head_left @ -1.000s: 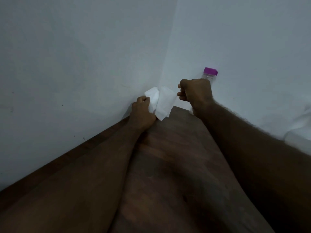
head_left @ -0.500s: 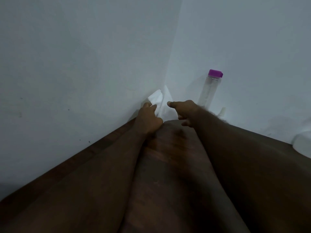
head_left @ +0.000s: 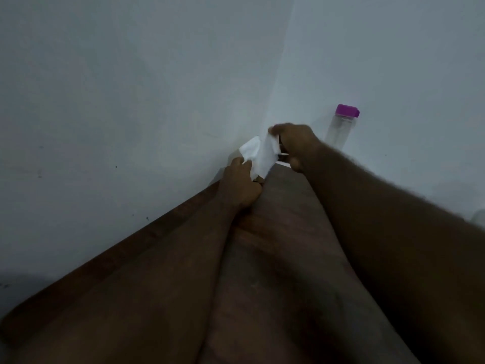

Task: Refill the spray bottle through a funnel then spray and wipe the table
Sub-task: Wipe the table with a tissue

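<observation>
A white tissue hangs in the far corner above the dark wooden table. My left hand grips its lower left part. My right hand pinches its upper right edge. Both arms stretch across the table toward the corner. A clear bottle with a purple cap stands against the right wall, just behind my right hand. No funnel shows in this view.
White walls meet in a corner right behind the tissue. A pale object pokes in at the right edge, mostly hidden by my right forearm. The scene is dim.
My right hand has risen from the table surface and taken hold of the tissue's upper edge. The left hand keeps its grip in about the same place.
</observation>
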{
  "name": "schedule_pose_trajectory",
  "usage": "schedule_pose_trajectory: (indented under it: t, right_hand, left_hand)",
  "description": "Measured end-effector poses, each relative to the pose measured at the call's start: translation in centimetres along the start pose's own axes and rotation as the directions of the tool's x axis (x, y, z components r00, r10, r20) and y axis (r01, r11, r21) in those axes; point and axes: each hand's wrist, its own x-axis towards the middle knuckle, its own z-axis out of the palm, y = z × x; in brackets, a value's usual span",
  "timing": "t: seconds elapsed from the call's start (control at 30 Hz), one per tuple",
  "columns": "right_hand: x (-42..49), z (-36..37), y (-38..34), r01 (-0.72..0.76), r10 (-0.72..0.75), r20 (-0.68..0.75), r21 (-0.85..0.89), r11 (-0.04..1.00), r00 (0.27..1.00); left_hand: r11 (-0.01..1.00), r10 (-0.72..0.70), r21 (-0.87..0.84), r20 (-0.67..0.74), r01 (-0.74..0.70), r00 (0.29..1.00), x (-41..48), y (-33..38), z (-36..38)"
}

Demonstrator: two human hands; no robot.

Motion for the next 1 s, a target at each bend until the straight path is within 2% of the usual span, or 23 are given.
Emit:
schedule_pose_trajectory:
  t: [0.17,0.3,0.37,0.47,0.53,0.57,0.6,0.63,0.67,0.73,0.8,0.83,0.87,0.9,0.93,1.0]
  right_hand:
    - [-1.4,-1.2,-3.9,0.071,-0.076,0.021,0.162,0.984,0.997]
    - [-3.3,-4.0,-3.2,0.057,-0.061,0.029,0.118,0.991,0.998]
    - [-4.7,-5.8,-2.3,0.072,-0.073,0.046,0.020,0.997,0.996]
    - [-7.8,-8.7,-1.6,0.105,-0.090,0.085,-0.194,0.975,0.992]
    - [-10.6,-10.7,-2.1,0.101,-0.065,0.150,-0.247,0.964,0.987]
    - [-12.1,-11.7,-2.7,0.111,-0.059,0.200,-0.256,0.960,0.978]
    - [-13.9,-12.9,-3.3,0.119,-0.055,0.255,-0.243,0.963,0.965]
    - [-15.5,-14.0,-3.8,0.122,-0.052,0.313,-0.209,0.970,0.948]
    - [-16.9,-15.0,-4.2,0.115,-0.045,0.358,-0.174,0.978,0.932]
    - [-19.8,-17.3,-4.5,0.112,-0.029,0.374,-0.202,0.973,0.927]
    - [-22.2,-19.6,-4.4,0.104,-0.005,0.313,-0.302,0.948,0.950]
    - [-23.2,-20.6,-4.3,0.095,0.002,0.281,-0.330,0.939,0.960]
    - [-24.4,-21.7,-4.3,0.084,0.006,0.254,-0.342,0.936,0.967]
    - [-25.4,-22.8,-4.3,0.077,0.005,0.229,-0.351,0.933,0.973]
    - [-26.6,-23.8,-4.4,0.063,0.012,0.200,-0.361,0.930,0.980]
    - [-28.7,-25.5,-4.6,0.031,0.026,0.149,-0.370,0.928,0.989]
  left_hand:
    - [1.000,0.006,-0.008,0.023,-0.006,1.000,0.2,-0.2,0.1]
    - [0.999,-0.042,-0.028,0.012,0.042,0.999,0.0,-0.3,0.4]
    - [0.997,-0.069,0.015,-0.051,0.070,0.996,-0.4,-0.2,0.3]
    - [0.995,-0.037,0.076,-0.284,0.061,0.958,-1.8,0.7,-0.2]
    - [1.000,-0.011,0.009,-0.362,0.015,0.932,-3.3,2.8,-0.7]
    - [0.992,-0.049,-0.126,-0.318,0.009,0.947,-3.9,4.1,-0.9]
    - [0.940,-0.110,-0.339,-0.191,0.040,0.975,-5.0,6.1,-1.3]
    - [0.799,-0.151,-0.586,0.020,0.134,0.988,-6.2,8.1,-1.6]
    - [0.601,-0.119,-0.756,0.235,0.259,0.965,-7.6,9.9,-1.9]
    - [0.311,0.053,-0.833,0.496,0.458,0.866,-10.8,12.7,-1.8]
    - [0.178,0.216,-0.792,0.610,0.584,0.762,-14.0,15.0,-1.6]
    - [0.191,0.257,-0.773,0.635,0.605,0.729,-15.0,15.8,-1.5]
    - [0.292,0.256,-0.760,0.647,0.581,0.718,-15.8,17.1,-1.6]
    - [0.424,0.205,-0.743,0.636,0.518,0.744,-16.1,18.1,-1.5]
    - [0.511,0.153,-0.716,0.621,0.476,0.769,-16.6,19.2,-1.5]
    - [0.566,0.074,-0.673,0.616,0.475,0.784,-17.1,20.7,-1.0]
